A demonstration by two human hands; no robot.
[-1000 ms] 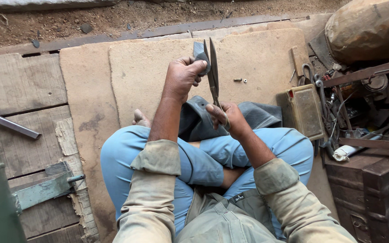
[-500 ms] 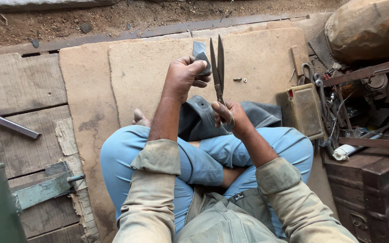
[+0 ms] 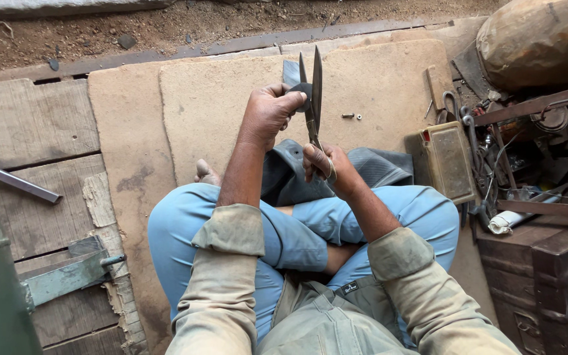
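Note:
I sit cross-legged on a worn tan mat point(image 3: 376, 85). My right hand point(image 3: 329, 169) grips the handles of long metal scissors point(image 3: 313, 98), whose blades point up and away from me, slightly apart. My left hand point(image 3: 269, 113) pinches a dark strip of rubber-like sheet point(image 3: 292, 72) against the blades near their pivot. More dark sheet material point(image 3: 376, 165) lies bunched over my lap between my knees.
A small tan box point(image 3: 449, 160) sits on the mat to my right, beside wooden crates point(image 3: 527, 269) with tangled wires and tools. A large sack point(image 3: 539, 41) is at the far right. A bolt and nut point(image 3: 352, 116) lie on the mat. Planks point(image 3: 27, 131) and a metal bar point(image 3: 12, 180) are at left.
The scissors have tilted more upright and their blades have opened a little. My left hand has stayed at the blades holding the dark strip.

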